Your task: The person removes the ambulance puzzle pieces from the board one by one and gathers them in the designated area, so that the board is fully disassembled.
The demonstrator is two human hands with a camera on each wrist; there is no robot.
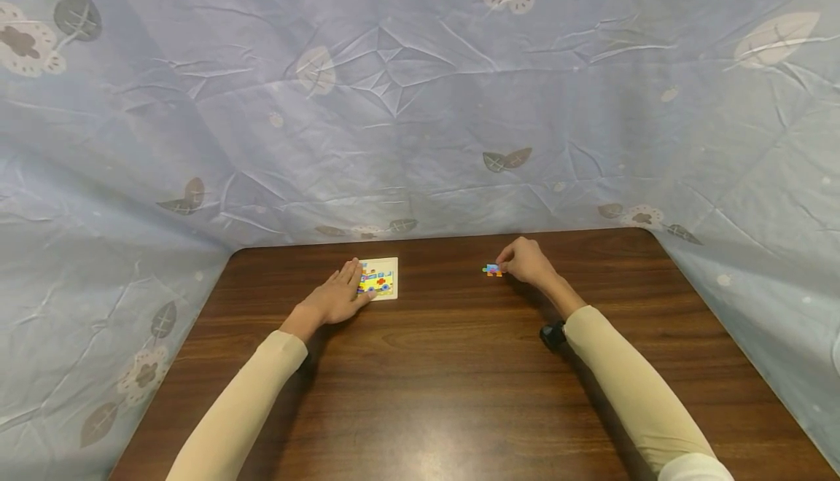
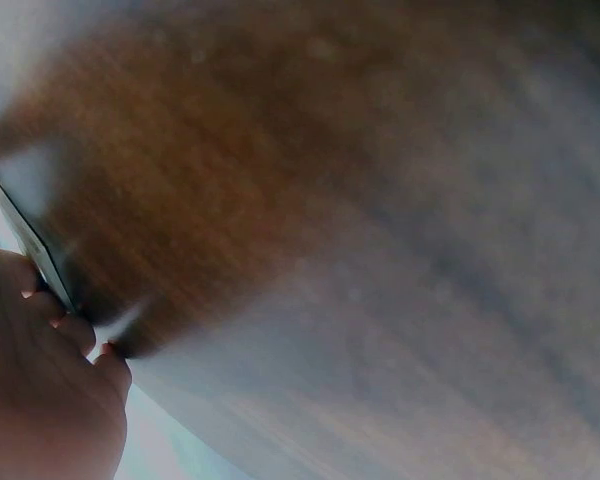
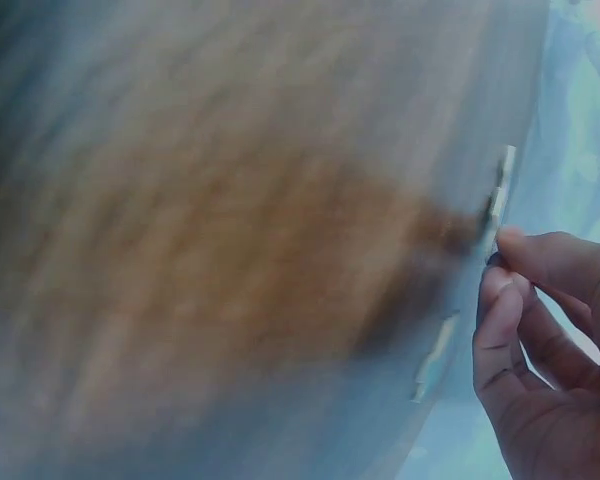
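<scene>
At the back left of the table lies a square puzzle board (image 1: 387,293) with a light frame and a yellow vehicle picture with a red cross. My left hand (image 1: 337,296) rests on its left part with fingers extended, covering some of the picture. In the left wrist view, the board's thin edge (image 2: 30,240) shows beside the fingers. Farther right, my right hand (image 1: 528,262) pinches a small colourful puzzle piece (image 1: 492,270) between thumb and fingers. The right wrist view shows this puzzle piece (image 3: 499,190) edge-on, with another thin piece (image 3: 436,356) lower down on the table.
The dark wooden table (image 1: 420,364) reaches back to a pale blue patterned cloth (image 1: 407,138) that hangs behind it and along both sides. A black band (image 1: 553,335) sits on the right wrist.
</scene>
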